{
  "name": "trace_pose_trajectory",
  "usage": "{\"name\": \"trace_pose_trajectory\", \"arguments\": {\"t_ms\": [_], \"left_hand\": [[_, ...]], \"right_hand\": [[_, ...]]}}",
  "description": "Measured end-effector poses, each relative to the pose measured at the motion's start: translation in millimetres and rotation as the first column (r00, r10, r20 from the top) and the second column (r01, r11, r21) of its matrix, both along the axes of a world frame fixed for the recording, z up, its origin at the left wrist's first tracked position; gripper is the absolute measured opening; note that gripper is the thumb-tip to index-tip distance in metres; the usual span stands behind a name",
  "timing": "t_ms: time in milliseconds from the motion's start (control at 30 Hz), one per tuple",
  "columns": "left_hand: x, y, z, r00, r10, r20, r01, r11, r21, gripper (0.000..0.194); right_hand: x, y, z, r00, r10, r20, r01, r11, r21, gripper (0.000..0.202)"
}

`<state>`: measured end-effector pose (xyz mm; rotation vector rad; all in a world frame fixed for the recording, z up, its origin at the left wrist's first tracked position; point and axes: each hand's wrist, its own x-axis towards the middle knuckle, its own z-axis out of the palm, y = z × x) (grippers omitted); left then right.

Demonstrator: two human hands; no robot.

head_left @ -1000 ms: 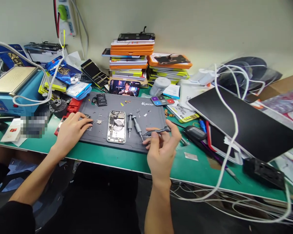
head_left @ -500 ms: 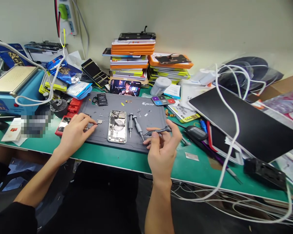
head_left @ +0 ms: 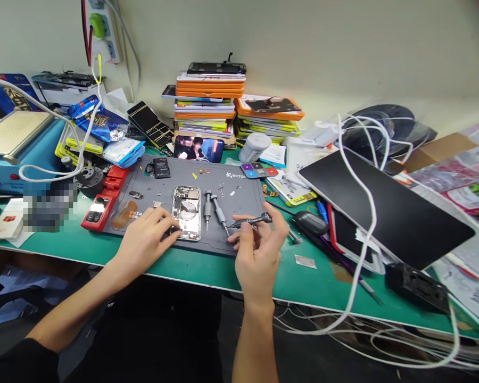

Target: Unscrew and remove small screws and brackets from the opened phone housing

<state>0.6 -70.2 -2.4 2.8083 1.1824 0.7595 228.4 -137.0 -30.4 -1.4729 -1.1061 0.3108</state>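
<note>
- On the grey mat (head_left: 239, 191), seen from the head camera: opened phone (head_left: 186, 212) lies back off, insides bare; its lower left corner touches the left hand (head_left: 147, 239), fingers loosely curled.
- Right hand (head_left: 259, 250) pinches a dark screwdriver (head_left: 250, 219) between thumb and fingertips, right of the phone.
- Two more screwdrivers (head_left: 213, 208) lie between.
- Judging by loose parts, disassembly looks midway.

Bright, even light from overhead, soft shadows only. Mild sheen on the black panel (head_left: 383, 213) at right. Sharp at centre around the mat (head_left: 191, 213); smeared and stretched toward the right edge, cables (head_left: 363, 223) bowed by the wide lens. Blurred-out square patch at left on the worktop (head_left: 207, 268).
</note>
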Motion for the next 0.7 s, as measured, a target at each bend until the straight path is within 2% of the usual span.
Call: {"name": "trace_pose_trajectory", "arguments": {"t_ms": [333, 500, 633, 700], "left_hand": [[-4, -10, -1.5, 0.999, 0.013, -0.049, -0.007, 0.991, 0.131, 0.018], [-10, -25, -9.9, 0.995, -0.002, -0.097, 0.021, 0.980, 0.198, 0.023], [-14, -32, -18.3, 0.997, 0.001, -0.076, 0.014, 0.982, 0.187, 0.022], [-16, -33, -21.2, 0.998, -0.007, -0.063, 0.018, 0.985, 0.173, 0.024]], "right_hand": [[0, -1, -1.5, 1.000, -0.013, 0.020, 0.014, 1.000, -0.008, 0.051], [1, 1, -4.9, 0.999, -0.024, 0.049, 0.023, 0.999, 0.025, 0.052], [0, 0, -7.4, 0.997, -0.046, 0.056, 0.043, 0.998, 0.041, 0.056], [-1, 0, -7.2, 0.994, -0.082, 0.072, 0.075, 0.993, 0.094, 0.057]]}}
